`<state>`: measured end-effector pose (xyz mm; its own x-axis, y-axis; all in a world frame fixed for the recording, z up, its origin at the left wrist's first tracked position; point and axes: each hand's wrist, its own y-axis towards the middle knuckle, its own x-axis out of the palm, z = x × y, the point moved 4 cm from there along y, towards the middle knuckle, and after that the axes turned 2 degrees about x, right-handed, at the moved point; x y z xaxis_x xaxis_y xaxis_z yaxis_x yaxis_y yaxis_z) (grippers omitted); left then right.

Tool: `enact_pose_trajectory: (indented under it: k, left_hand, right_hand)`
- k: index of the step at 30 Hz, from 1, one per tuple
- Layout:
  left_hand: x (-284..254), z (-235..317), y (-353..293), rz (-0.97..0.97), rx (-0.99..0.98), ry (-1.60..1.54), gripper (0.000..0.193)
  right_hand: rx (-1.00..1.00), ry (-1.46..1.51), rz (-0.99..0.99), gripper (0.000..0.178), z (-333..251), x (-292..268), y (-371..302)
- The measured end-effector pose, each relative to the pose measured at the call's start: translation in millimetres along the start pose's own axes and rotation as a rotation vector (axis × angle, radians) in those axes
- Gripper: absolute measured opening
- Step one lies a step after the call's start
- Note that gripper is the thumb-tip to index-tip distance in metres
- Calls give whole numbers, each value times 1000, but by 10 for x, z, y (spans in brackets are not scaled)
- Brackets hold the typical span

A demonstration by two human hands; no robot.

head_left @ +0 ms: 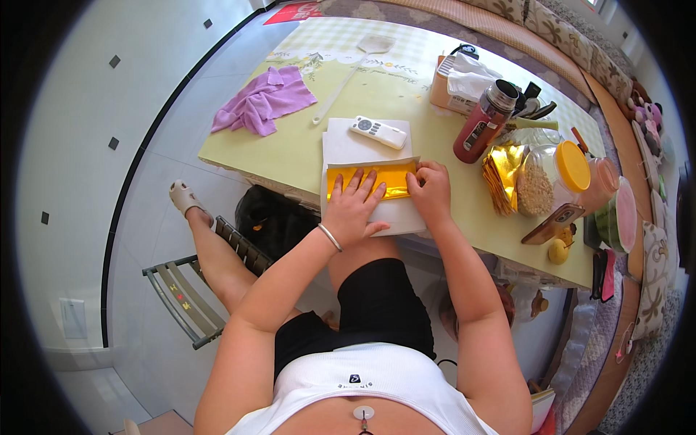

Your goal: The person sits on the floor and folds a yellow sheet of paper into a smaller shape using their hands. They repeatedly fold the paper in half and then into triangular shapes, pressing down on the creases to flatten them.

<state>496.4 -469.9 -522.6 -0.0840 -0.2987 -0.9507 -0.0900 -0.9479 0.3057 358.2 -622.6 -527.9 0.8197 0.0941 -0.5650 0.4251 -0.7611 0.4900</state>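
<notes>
A shiny gold foil sheet (392,176) lies crosswise on white paper (338,145) at the near edge of the table, with a pale strip along its far edge. Flat on the foil, fingers spread, rests my left hand (351,212); a bangle is on that wrist. At the foil's right end my right hand (433,192) is closed, thumb and finger pinching its edge. Just beyond the foil a white remote control (378,133) lies on the paper. A stack of folded gold foil pieces (502,177) stands to the right of my right hand.
On the table's right are a red thermos (484,123), a tissue box (451,88), a yellow-lidded jar (540,181), a propped phone (552,223), a yellow fruit (557,251) and a cut watermelon (616,217). Left lie a purple cloth (267,101) and a fly swatter (348,76). A folding stool (185,293) stands below.
</notes>
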Motion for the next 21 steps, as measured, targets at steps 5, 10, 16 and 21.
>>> enact_pose_trajectory:
  k: [5,10,16,21]
  left_hand:
    - [6,-14,20,-32,-12,11,86]
    - [55,-17,17,-62,-18,18,87]
    - [84,-15,9,-48,-16,49,83]
    - [11,0,43,-100,-17,18,86]
  right_hand:
    - [-26,-5,14,19,2,7,-5]
    - [-29,-11,18,18,-8,12,-10]
    - [8,-96,-6,13,-16,-14,-26]
    - [-415,-361,14,44,-349,-74,-179]
